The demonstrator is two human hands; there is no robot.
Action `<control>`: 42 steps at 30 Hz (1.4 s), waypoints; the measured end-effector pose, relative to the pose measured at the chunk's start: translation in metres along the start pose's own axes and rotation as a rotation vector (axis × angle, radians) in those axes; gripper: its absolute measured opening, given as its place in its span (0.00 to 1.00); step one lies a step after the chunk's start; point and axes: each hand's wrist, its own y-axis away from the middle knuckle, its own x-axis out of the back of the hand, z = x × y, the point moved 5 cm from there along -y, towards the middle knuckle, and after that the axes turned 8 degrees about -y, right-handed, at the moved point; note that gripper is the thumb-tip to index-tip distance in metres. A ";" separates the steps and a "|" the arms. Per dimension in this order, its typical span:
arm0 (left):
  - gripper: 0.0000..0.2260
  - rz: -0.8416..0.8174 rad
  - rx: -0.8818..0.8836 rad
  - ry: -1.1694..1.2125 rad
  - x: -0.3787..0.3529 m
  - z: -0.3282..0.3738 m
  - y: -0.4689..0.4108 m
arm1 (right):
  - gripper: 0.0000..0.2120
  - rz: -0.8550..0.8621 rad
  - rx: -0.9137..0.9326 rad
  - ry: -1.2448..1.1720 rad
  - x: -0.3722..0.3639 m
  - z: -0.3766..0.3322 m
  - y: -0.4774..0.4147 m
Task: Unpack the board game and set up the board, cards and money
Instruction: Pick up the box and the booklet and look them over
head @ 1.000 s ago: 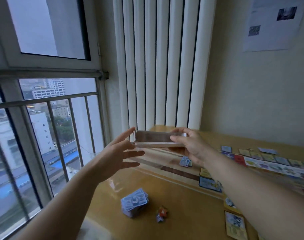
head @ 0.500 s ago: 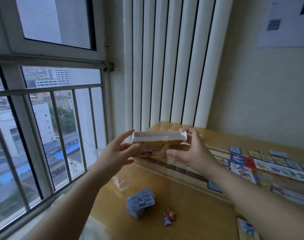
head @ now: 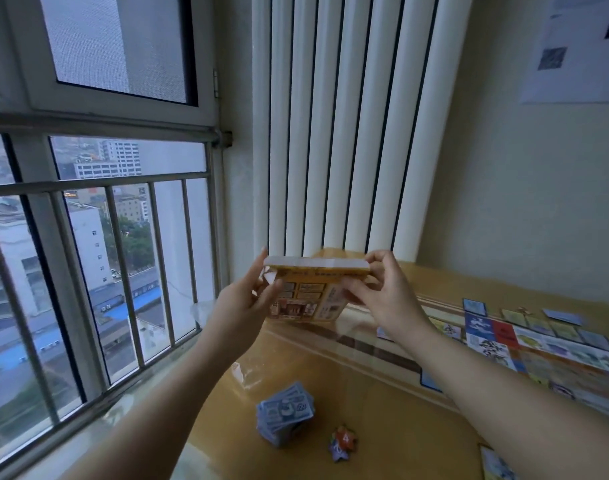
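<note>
Game box (head: 310,292) held above table (head: 382,427), far corner. Left hand (head: 244,303) clamps its 9 o'clock end, right hand (head: 386,299) its 3 o'clock end. Thin cardboard, apparently light, crushable; grip the ends.

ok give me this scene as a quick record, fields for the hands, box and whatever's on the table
box: yellow box, held up above the table
left hand: grips box's left end
right hand: grips box's right end
money: blue stack on table, untouched
small piece: right of money, apart
board: laid flat at right
cards: row beyond the board
</note>
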 end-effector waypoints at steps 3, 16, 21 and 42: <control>0.12 0.090 -0.042 -0.082 0.006 -0.003 -0.017 | 0.11 -0.010 0.020 0.019 -0.001 -0.011 -0.010; 0.16 0.138 0.074 0.385 0.000 -0.010 -0.075 | 0.11 0.055 0.062 0.138 0.001 -0.021 -0.054; 0.20 0.061 0.110 0.522 -0.010 -0.006 -0.080 | 0.10 0.066 -0.064 -0.145 -0.002 -0.011 -0.058; 0.13 -0.041 0.251 0.680 -0.020 0.008 -0.075 | 0.10 0.096 -0.231 -0.390 -0.014 0.007 -0.059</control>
